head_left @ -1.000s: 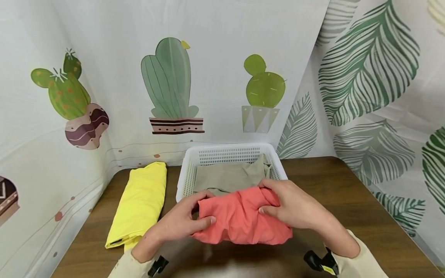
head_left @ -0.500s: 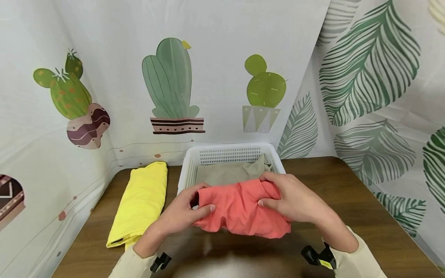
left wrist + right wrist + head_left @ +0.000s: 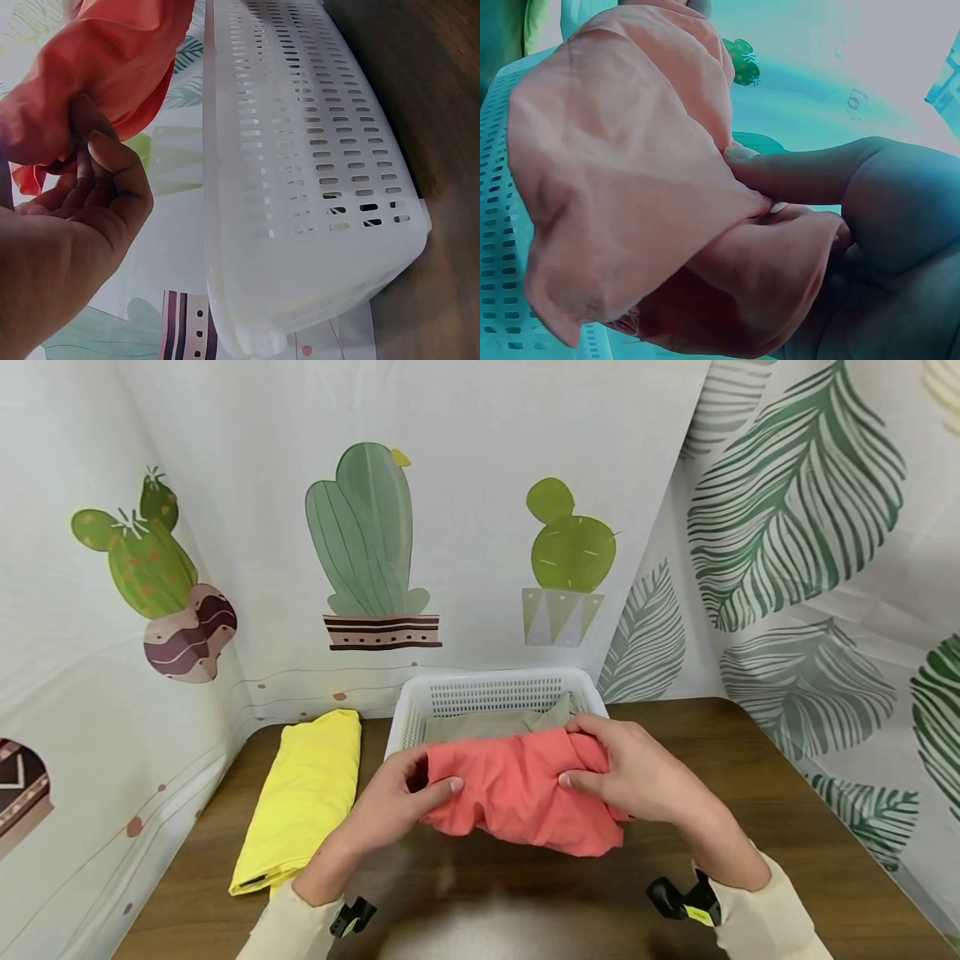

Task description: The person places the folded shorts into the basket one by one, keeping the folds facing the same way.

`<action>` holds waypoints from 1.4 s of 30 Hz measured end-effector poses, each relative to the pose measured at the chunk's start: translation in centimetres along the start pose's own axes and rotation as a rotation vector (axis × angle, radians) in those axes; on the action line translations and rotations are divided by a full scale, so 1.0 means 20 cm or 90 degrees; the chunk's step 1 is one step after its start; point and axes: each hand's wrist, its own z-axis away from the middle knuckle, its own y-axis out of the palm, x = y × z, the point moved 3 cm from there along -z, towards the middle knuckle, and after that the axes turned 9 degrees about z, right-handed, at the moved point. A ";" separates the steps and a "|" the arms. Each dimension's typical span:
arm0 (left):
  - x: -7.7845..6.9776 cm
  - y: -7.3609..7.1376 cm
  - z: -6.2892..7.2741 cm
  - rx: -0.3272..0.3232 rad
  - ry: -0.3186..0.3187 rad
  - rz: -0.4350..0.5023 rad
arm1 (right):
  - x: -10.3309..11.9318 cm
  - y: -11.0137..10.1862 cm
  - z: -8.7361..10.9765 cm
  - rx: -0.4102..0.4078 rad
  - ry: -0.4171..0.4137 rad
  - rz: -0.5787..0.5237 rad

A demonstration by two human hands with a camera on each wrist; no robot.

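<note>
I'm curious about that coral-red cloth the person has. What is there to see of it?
The coral-red cloth looks like thin, soft, plain fabric, gathered into a rough, creased oblong. The left hand grips its left end and the right hand its right, thumbs on the near face. It is held up off the wooden table, partly hiding a white basket in the head view. The right wrist view shows a loose fold gaping underneath. Whether it is a garment, I cannot tell.
</note>
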 end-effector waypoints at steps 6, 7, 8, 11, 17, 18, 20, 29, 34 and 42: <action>0.00 -0.01 -0.03 -0.019 0.006 0.022 | -0.02 -0.01 -0.03 -0.013 0.015 -0.001; 0.01 -0.01 -0.03 -0.023 0.008 0.026 | -0.02 -0.02 -0.04 -0.014 0.019 -0.004; 0.01 -0.01 -0.04 -0.027 0.007 0.031 | -0.02 -0.02 -0.04 -0.016 0.022 -0.005; 0.01 -0.02 -0.05 -0.037 0.009 0.041 | -0.03 -0.02 -0.06 -0.020 0.032 -0.009; 0.02 -0.03 -0.09 -0.048 -0.001 0.060 | -0.05 -0.03 -0.08 -0.027 0.039 -0.023; 0.02 -0.03 -0.09 -0.051 -0.003 0.062 | -0.06 -0.03 -0.08 -0.026 0.041 -0.027; 0.02 -0.03 -0.10 -0.053 -0.007 0.064 | -0.06 -0.03 -0.09 -0.023 0.045 -0.036; 0.06 -0.05 -0.14 -0.077 -0.033 0.072 | -0.11 -0.04 -0.14 -0.020 0.075 -0.086; 0.08 -0.06 -0.17 -0.085 -0.050 0.082 | -0.13 -0.02 -0.17 -0.015 0.092 -0.126; 0.12 -0.06 -0.19 -0.077 -0.099 0.097 | -0.18 0.02 -0.19 -0.010 0.113 -0.161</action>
